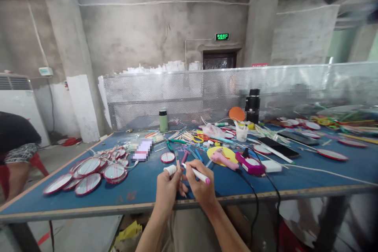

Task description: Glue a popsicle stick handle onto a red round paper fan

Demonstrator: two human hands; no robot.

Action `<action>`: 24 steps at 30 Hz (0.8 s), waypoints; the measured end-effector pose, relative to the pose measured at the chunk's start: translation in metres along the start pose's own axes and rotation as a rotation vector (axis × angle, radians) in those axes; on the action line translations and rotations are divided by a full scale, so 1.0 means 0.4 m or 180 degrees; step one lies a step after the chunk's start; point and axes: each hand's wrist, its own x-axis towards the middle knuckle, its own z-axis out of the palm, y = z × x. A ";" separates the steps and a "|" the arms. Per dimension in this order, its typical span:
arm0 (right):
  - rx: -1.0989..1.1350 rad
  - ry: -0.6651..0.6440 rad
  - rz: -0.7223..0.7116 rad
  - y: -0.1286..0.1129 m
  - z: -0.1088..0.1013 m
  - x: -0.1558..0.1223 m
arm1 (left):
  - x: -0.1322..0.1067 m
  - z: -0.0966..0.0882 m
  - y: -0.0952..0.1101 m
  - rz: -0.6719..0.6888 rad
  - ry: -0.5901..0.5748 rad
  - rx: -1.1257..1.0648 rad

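At the near edge of the table, my right hand [201,184] grips a white marker pen [200,175] with a pink end, its tip pointing toward my other hand. Closed beside it, my left hand [167,185] pinches a thin pale stick [177,163] that stands nearly upright. A short white cylinder [170,170] also sits at the left fingers; its exact kind is unclear. Just beyond the hands lies a small round disc with a red rim [167,158]. A pink glue gun [224,159] rests on a yellow disc [213,152] to the right.
Red-rimmed discs [88,184] pile up on the left by a phone [143,150]. Green-handled pliers [176,141], sticks and scissors clutter the middle. A black flask [253,106], a green bottle [163,121] and a dark phone [278,147] stand or lie farther back. Black cables [255,197] hang over the front edge.
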 end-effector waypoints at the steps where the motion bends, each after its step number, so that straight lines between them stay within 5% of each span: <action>1: 0.0018 0.0005 0.0038 -0.001 0.000 0.002 | 0.001 0.000 0.001 0.0009 -0.0009 -0.0006; 24: 0.0114 -0.0395 0.0304 0.002 0.005 0.012 | 0.008 -0.004 -0.005 0.0076 -0.0021 -0.0025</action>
